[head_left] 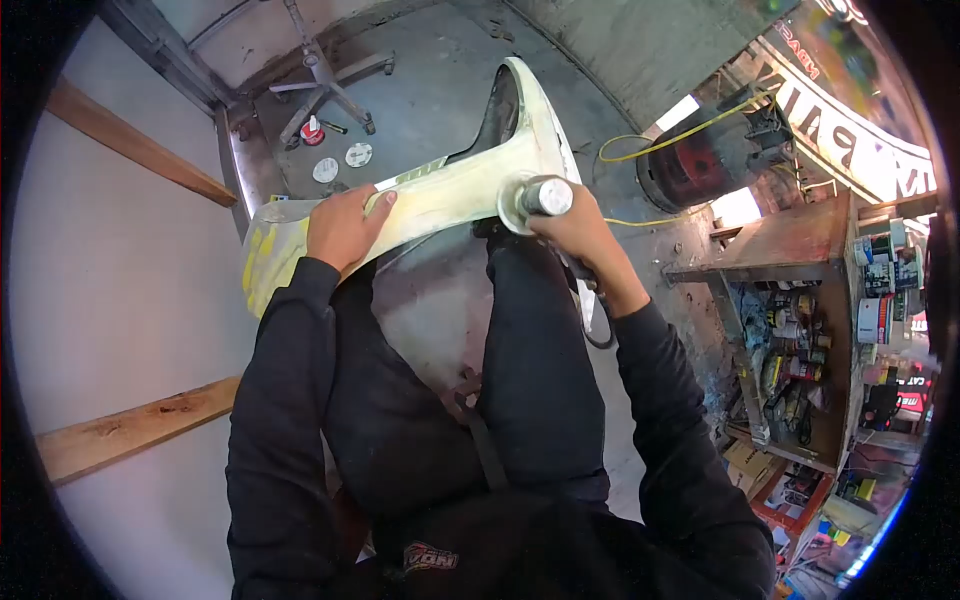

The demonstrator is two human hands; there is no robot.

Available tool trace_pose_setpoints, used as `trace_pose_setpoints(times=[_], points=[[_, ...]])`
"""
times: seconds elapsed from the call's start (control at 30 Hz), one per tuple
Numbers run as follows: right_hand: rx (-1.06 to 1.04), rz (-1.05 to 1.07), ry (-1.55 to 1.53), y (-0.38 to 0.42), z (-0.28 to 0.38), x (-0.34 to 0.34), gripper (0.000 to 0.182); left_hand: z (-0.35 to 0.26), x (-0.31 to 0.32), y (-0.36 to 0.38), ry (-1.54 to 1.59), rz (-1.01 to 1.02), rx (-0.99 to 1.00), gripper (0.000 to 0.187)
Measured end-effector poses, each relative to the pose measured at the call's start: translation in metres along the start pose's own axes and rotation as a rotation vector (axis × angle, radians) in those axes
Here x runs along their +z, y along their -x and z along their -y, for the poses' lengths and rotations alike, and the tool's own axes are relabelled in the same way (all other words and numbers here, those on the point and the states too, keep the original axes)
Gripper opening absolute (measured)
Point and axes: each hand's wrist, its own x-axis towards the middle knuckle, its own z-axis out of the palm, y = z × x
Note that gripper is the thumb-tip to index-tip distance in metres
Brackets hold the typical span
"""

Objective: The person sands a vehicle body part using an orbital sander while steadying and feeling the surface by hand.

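A long curved body panel (465,185), pale with patches of yellowish filler, lies across my thighs. Its left end is broad and streaked yellow; the right part rises into an arched tip around a dark opening. My left hand (345,232) rests over the panel's left part, thumb on top and fingers apart from it, holding it steady. My right hand (578,232) is wrapped round a round-headed orbital sander (547,197), whose pad sits against the panel's near edge. The sander's underside is hidden.
Sanding discs (358,154) and a small red-and-white container (311,129) lie on the floor ahead, near a wheeled stand base (325,85). To the right are a dark tank (690,165), a yellow hose (655,150) and a wooden shelf (775,245) of cans.
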Motion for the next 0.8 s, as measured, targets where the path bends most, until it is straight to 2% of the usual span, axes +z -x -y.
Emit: trace_pose_setpoints(times=[0.27, 0.7, 0.8], points=[[-0.032, -0.005, 0.009, 0.02, -0.004, -0.003, 0.05, -0.003, -0.003, -0.003, -0.013, 0.059, -0.033, 0.049], [0.005, 0.061, -0.046, -0.042, 0.036, -0.001, 0.047, -0.003, -0.004, -0.002, 0.001, 0.044, -0.032, 0.051], [0.07, 0.072, -0.047, -0.043, 0.045, -0.003, 0.047, -0.004, -0.004, -0.002, 0.011, 0.037, -0.032, 0.051]])
